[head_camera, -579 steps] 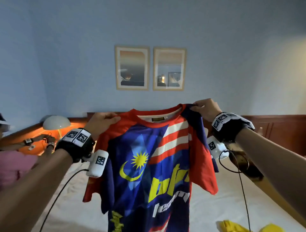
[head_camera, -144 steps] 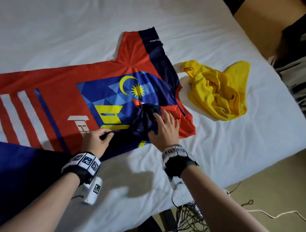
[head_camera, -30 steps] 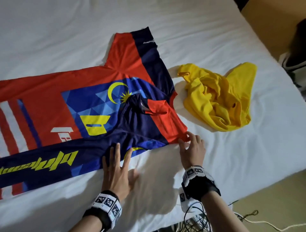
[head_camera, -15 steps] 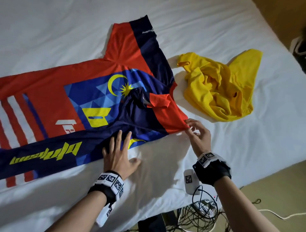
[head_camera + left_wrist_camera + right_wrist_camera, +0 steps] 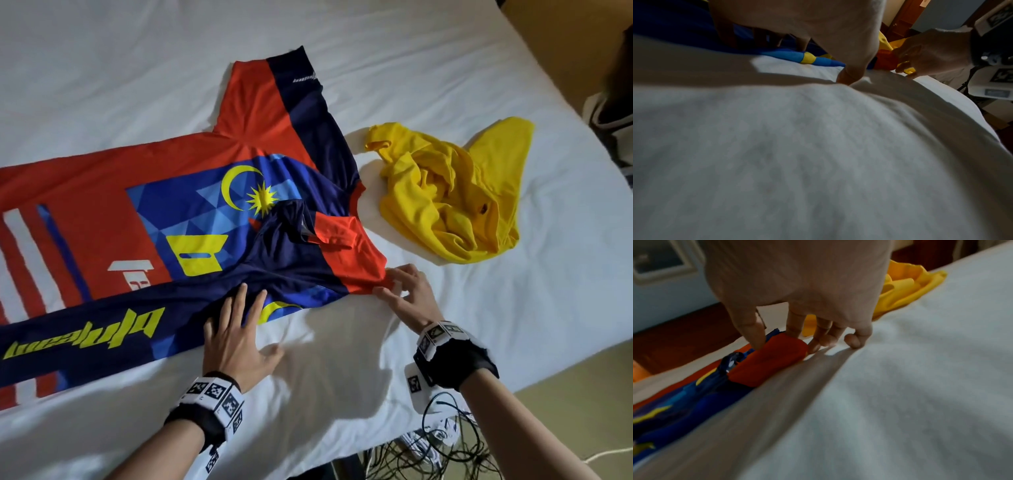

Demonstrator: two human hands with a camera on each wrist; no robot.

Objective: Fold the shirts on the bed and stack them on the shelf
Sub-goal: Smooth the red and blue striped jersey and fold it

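A red, navy and blue jersey (image 5: 191,205) lies spread on the white bed (image 5: 513,308), its near sleeve bunched over the chest print. My left hand (image 5: 239,325) lies flat with straight fingers on the navy side of the jersey near its lower edge. My right hand (image 5: 394,291) pinches the red corner of that sleeve (image 5: 772,356) between thumb and forefinger, just above the sheet. The left wrist view shows my right hand (image 5: 931,53) on the red cloth (image 5: 885,61). A crumpled yellow shirt (image 5: 452,192) lies to the right of the jersey, apart from both hands.
The bed's near edge drops to a beige floor (image 5: 565,394), with a tangle of cables (image 5: 438,452) below my right wrist. A dark object (image 5: 616,85) stands past the bed's right side. A wooden headboard (image 5: 684,337) shows behind the jersey.
My right hand went from resting on the red sleeve corner to pinching it and has drawn it a little rightward. My left hand stays flat on the jersey.
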